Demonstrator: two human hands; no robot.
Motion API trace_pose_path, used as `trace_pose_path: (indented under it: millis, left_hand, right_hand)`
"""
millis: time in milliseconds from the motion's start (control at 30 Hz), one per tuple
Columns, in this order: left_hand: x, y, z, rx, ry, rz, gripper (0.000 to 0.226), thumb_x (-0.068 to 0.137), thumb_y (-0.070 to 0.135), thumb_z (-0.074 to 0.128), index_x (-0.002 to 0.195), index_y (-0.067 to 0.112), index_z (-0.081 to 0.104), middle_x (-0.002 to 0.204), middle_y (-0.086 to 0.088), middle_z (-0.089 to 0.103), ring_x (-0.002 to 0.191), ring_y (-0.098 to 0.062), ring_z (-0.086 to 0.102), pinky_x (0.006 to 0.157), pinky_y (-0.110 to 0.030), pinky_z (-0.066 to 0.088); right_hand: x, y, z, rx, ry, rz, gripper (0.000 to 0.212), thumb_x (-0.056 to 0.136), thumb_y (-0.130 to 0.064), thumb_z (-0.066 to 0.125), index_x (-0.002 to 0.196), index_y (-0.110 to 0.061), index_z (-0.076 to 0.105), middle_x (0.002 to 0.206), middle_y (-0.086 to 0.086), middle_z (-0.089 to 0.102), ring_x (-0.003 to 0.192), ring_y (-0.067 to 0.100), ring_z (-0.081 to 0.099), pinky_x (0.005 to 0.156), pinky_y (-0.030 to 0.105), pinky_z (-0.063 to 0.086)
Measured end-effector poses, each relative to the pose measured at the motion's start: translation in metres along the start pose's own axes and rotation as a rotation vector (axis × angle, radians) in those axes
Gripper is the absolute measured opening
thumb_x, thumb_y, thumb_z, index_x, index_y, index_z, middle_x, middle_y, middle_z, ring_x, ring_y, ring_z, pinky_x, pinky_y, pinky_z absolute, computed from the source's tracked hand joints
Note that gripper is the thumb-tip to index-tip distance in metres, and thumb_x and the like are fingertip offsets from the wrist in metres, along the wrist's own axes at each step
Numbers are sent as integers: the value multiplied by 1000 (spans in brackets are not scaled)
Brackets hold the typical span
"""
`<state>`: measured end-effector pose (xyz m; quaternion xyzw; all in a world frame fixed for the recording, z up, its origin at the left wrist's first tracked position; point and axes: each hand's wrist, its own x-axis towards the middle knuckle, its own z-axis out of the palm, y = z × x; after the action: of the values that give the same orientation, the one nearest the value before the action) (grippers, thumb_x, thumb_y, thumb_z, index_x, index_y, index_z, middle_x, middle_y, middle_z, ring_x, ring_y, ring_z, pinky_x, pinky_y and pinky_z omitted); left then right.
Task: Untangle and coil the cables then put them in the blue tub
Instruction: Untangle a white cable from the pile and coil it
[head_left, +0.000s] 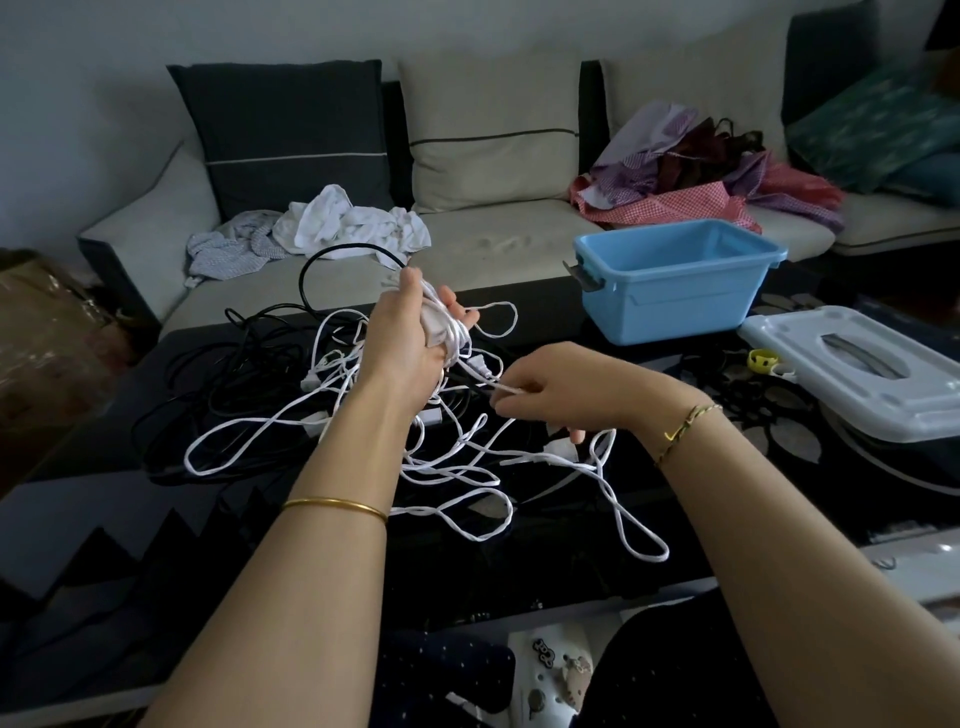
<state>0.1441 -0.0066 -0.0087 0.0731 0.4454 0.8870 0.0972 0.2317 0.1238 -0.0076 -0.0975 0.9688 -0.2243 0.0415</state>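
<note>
A tangle of white cables (457, 467) sprawls over the dark glass table (519, 582), mixed with black cables (244, 364) on its left side. My left hand (410, 338) is raised above the tangle and grips a small coil of white cable (447, 322) wound round its fingers. Lower and to the right, my right hand (550, 389) pinches a strand of the same white cable that runs up to the coil. The blue tub (670, 280) stands at the table's far right with nothing visible inside it.
The tub's grey-white lid (852, 369) lies on the table to the right, with a small yellow ring (759, 359) beside it. Behind the table is a sofa (498, 244) with white laundry (353, 223) and a pile of red and purple clothes (691, 176).
</note>
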Motion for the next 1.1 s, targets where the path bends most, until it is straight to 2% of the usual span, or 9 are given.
trace_pose_path:
  millis: [67,200,367,467,567,733,833,967,1100]
  left_hand:
    - [0,-5,-1,186,57,80,33,104,26,37,82,6,49,55,-1,56,48,-12,56,85,-46,54]
    - [-4,-14,-8,560,-29,208,21,102,23,43,109,5,51,68,-3,60,59,-14,61,53,-26,52]
    - [-17,-16,7,896,-247,223,14,102,20,42,89,23,48,63,-3,60,53,-16,58,49,-22,48]
    - [-18,-20,10,1025,-343,110,28,102,36,37,90,19,55,55,2,57,46,-16,56,54,-27,47]
    - [-18,-21,11,854,-451,-114,52,102,48,27,117,11,60,48,3,49,40,-13,44,52,-25,45]
    - [-22,-14,19,480,-655,-445,62,100,51,18,111,8,60,43,5,38,34,-6,31,40,-17,34]
    - [-22,-7,20,263,-683,-465,58,100,47,20,113,5,57,41,7,37,31,-2,30,37,-16,33]
    - [-21,-2,21,-13,-656,-413,58,99,46,22,113,1,57,42,7,38,31,-1,33,35,-15,35]
    - [-18,-2,20,-158,-523,-324,56,102,47,21,111,4,55,43,8,39,32,-2,33,38,-14,34]
  right_hand:
    - [-4,-3,-5,-7,107,-33,24,91,-34,58,84,-13,67,71,-2,58,65,13,56,60,31,49]
    - [-8,-5,-15,61,383,-64,13,84,-28,65,72,-22,65,65,-7,57,64,8,51,65,32,46]
    - [-8,1,-20,85,539,-82,8,84,-22,63,83,-21,71,78,-5,66,76,14,60,72,37,51]
    - [-7,11,-27,159,654,-92,8,85,-17,64,88,-14,72,83,-3,69,77,7,60,71,22,47]
    - [-7,22,-30,274,770,-72,9,86,-12,66,90,-9,73,78,-10,64,69,-9,55,67,8,41]
    - [-2,34,-23,368,862,-7,13,88,-14,63,93,-9,74,75,-17,64,72,0,59,71,15,46]
    - [2,43,-15,430,839,28,13,90,-13,60,85,-14,72,51,-26,56,54,-7,53,58,12,39]
    - [5,42,-3,478,656,85,29,94,-18,56,68,-31,61,62,-7,59,43,1,47,47,16,43]
    - [8,26,5,430,472,49,33,97,-12,48,66,-20,58,66,5,60,40,2,51,45,13,41]
